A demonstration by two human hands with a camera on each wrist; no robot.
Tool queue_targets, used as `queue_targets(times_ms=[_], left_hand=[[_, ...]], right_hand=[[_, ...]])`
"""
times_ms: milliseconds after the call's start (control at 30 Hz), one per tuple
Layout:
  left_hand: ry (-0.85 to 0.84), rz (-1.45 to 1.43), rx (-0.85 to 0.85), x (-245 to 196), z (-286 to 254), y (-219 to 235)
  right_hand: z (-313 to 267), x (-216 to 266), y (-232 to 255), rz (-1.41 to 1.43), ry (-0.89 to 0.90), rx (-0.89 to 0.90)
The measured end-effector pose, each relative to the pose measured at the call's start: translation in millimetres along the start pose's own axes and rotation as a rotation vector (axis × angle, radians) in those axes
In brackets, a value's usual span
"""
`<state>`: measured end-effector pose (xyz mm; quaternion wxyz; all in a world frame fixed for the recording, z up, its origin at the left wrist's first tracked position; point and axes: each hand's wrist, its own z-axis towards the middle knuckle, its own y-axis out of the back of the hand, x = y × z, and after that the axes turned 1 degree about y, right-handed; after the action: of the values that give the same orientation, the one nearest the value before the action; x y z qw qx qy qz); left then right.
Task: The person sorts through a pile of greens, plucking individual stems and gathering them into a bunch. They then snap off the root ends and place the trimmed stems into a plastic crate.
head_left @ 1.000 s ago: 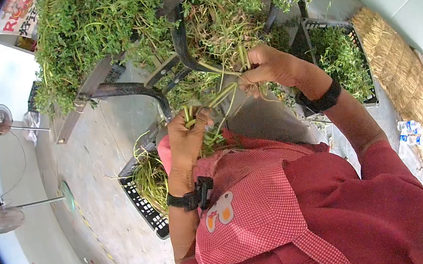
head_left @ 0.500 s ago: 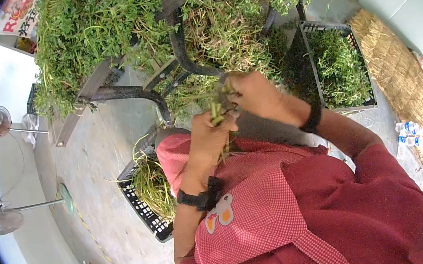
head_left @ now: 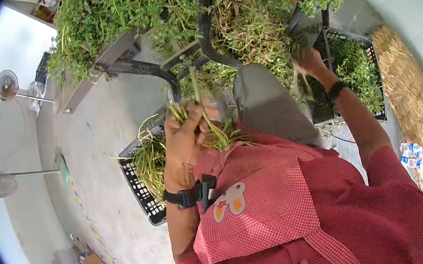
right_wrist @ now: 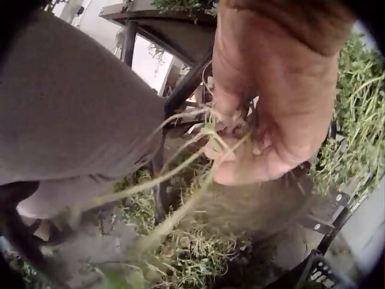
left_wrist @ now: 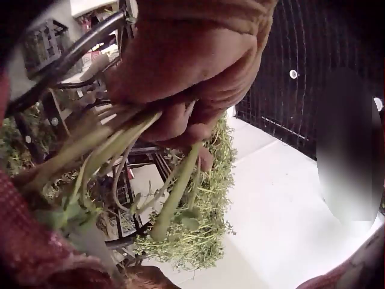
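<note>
My left hand (head_left: 181, 134) grips a small bunch of green stems (left_wrist: 177, 198) in front of the apron (head_left: 258, 211). One long stem stands up past its fingers, and leafy ends hang below. Further right and lower, beside my knee (head_left: 271, 105), my right hand (head_left: 310, 62) pinches a few thin stems (right_wrist: 180, 212) with pale, stringy ends; they blur with motion. Behind it lies a heap of brownish, tangled plant waste (head_left: 250, 30) under the table. Fresh leafy greens (head_left: 136, 18) are piled high on the table in front of me.
At right stands a black crate (head_left: 374, 57) of leafy greens, beside a long straw bundle (head_left: 414, 103) and water bottles (head_left: 411, 154). Another black crate (head_left: 141, 194), at left, contains long stems. Dark metal table legs (head_left: 142, 68) stand ahead. Two fans (head_left: 7, 85) are far left.
My hands were together over the stems half a second ago. The right hand has pulled away to the right with some thin stems; the left still holds its bunch and has shifted slightly left.
</note>
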<state>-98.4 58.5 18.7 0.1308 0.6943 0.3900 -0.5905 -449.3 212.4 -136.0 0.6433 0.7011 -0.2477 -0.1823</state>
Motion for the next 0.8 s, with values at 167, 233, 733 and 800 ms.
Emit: queue_targets(times_ms=[167, 233, 733, 800], left_hand=[[-0.136, -0.216, 0.012, -5, 3, 13], [-0.153, -0.251, -0.053, -7, 2, 15], [-0.165, -0.252, -0.087, 14, -1, 25], [-0.174, -0.245, -0.082, 12, -4, 26]], right_hand=[[29, 42, 47, 0.716, 0.099, -0.64], [24, 68, 79, 0.883, 0.285, -0.3], [-75, 212, 118, 1.085, 0.368, 0.241], [-72, 206, 104, 1.045, 0.268, 0.165]])
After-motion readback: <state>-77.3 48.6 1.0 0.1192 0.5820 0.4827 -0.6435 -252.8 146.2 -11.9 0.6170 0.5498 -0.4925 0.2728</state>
